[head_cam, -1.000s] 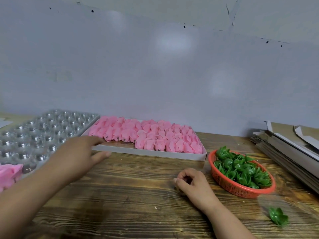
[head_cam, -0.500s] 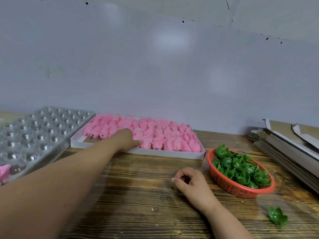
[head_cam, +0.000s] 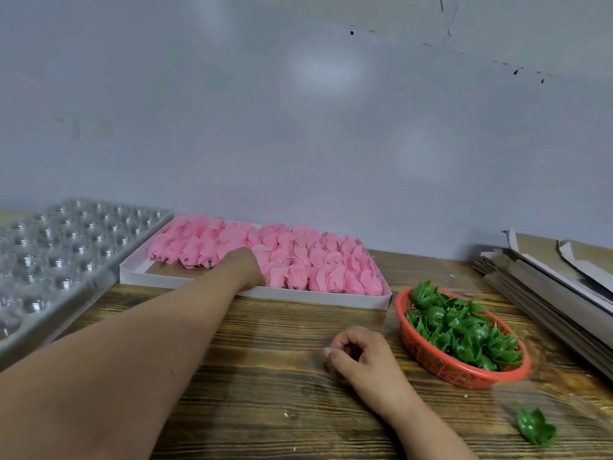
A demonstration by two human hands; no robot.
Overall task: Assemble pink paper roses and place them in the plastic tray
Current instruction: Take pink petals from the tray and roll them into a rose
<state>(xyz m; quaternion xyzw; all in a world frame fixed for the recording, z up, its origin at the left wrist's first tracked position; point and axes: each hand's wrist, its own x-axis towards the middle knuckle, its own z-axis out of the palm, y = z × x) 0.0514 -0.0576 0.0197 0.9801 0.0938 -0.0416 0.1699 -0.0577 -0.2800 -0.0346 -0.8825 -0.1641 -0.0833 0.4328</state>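
Two hands are seen: left hand is laid among pink petals in the white box, grasp unclear, presumably for pickup; right hand is curled, contents undeterminable. Tray is placed left.

Flattened cardboard stack at right; wooden table; grey wall.

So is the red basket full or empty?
Full: green leaf pieces heap above the red basket's rim, and one more lies loose on the table.
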